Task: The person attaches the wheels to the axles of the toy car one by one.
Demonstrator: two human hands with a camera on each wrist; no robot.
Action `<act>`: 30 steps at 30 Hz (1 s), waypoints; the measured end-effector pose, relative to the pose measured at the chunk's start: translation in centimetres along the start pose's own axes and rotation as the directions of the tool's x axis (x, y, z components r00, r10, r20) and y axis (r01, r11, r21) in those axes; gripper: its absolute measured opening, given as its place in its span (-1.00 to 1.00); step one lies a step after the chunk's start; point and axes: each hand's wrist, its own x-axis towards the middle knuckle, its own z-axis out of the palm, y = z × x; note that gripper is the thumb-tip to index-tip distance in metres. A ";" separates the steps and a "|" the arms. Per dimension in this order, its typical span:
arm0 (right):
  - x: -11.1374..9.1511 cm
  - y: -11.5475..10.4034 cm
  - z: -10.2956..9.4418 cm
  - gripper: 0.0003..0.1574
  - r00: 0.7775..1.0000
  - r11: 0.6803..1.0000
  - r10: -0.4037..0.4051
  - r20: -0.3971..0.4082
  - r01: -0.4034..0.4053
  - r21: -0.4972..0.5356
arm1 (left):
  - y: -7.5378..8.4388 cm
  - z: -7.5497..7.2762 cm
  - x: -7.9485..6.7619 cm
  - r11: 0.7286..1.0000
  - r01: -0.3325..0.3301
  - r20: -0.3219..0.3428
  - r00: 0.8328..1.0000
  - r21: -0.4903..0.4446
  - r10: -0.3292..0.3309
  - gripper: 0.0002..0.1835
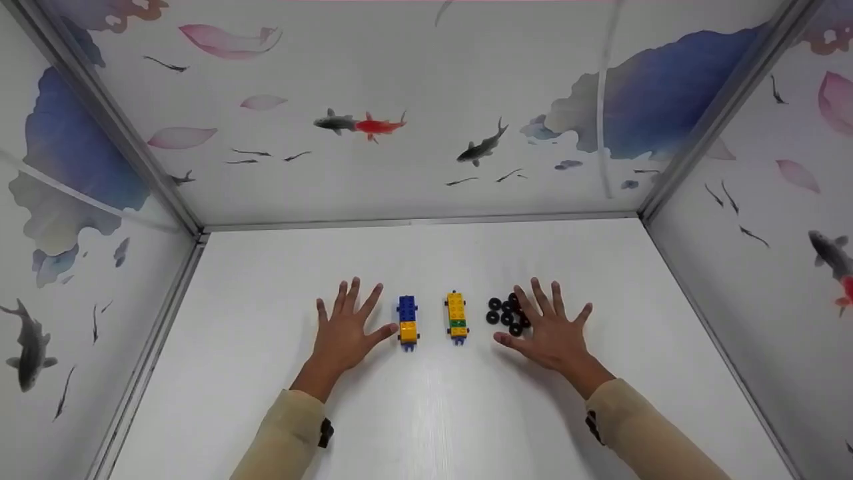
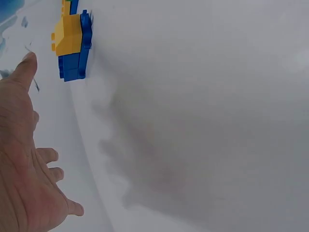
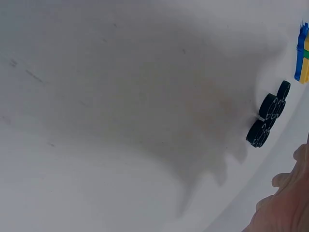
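Two toy-brick car bodies lie side by side on the white table. The left one, a blue-and-yellow car body [image 1: 408,320], has my left hand [image 1: 343,333] just left of it, fingers spread and the thumb tip near its side. In the left wrist view that car body [image 2: 71,41] shows beyond the thumb. A yellow car body with a green brick [image 1: 456,313] lies to its right. Several black toy wheels [image 1: 494,304] sit in a cluster, partly hidden under my right hand [image 1: 552,337], whose fingers are spread too. Neither hand holds anything. In the right wrist view the wheels [image 3: 270,106] stand apart from the fingers.
The white tabletop [image 1: 426,413] is bounded by printed panels with fish and petals on the back wall [image 1: 413,173], left and right. Metal strips run along the table's edges. Both forearms in beige sleeves [image 1: 286,427] reach in from the near side.
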 end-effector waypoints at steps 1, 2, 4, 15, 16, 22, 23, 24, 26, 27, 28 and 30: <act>0.0 0.0 0.0 0.44 1.000 1.000 0.000 0.002 0.000 0.001 | 0.2 0.1 0.1 1.000 -0.002 0.005 1.000 -0.004 0.002 -0.01; 0.0 -0.1 0.0 0.45 1.000 1.000 0.000 0.003 0.000 0.003 | 0.4 0.1 0.2 1.000 -0.004 0.008 1.000 -0.005 0.004 -0.01; 0.0 -0.2 0.1 0.45 1.000 1.000 0.000 0.003 0.000 0.008 | 0.7 0.3 0.3 1.000 -0.009 0.016 1.000 -0.003 0.009 0.00; 0.2 -1.2 0.6 0.44 0.999 1.000 -0.011 0.044 0.011 0.009 | 2.5 1.8 1.4 0.999 -0.041 0.060 0.997 -0.014 0.042 0.01; 0.2 -1.3 0.6 0.44 0.999 1.000 -0.013 0.044 0.013 0.008 | 2.6 1.9 1.5 0.999 -0.046 0.062 0.997 -0.018 0.047 0.01; 0.4 -2.0 0.8 0.43 0.999 1.000 -0.024 0.039 0.023 0.022 | 3.1 2.1 1.9 0.997 -0.079 0.071 0.994 -0.027 0.080 -0.03; 0.4 -2.1 0.9 0.43 0.999 0.999 -0.025 0.041 0.024 0.021 | 3.2 2.1 1.9 0.996 -0.085 0.073 0.994 -0.027 0.087 -0.04; 0.3 -2.2 1.0 0.42 0.999 0.999 -0.027 0.043 0.026 0.018 | 3.3 2.2 1.9 0.996 -0.090 0.075 0.993 -0.028 0.092 -0.05; 0.3 -2.4 1.1 0.42 0.998 0.999 -0.029 0.052 0.028 0.018 | 3.3 2.3 1.9 0.994 -0.102 0.079 0.991 -0.026 0.104 -0.06; 0.3 -2.5 1.1 0.42 0.998 0.999 -0.030 0.055 0.029 0.019 | 3.3 2.5 1.9 0.994 -0.107 0.080 0.991 -0.023 0.109 -0.07; 0.3 -2.7 1.2 0.42 0.998 0.999 -0.032 0.057 0.031 0.021 | 3.3 2.6 2.0 0.994 -0.112 0.081 0.990 -0.019 0.113 -0.07; 0.4 -2.9 1.1 0.42 0.998 0.999 -0.035 0.058 0.034 0.022 | 3.3 2.7 2.1 0.993 -0.115 0.086 0.990 -0.008 0.115 -0.07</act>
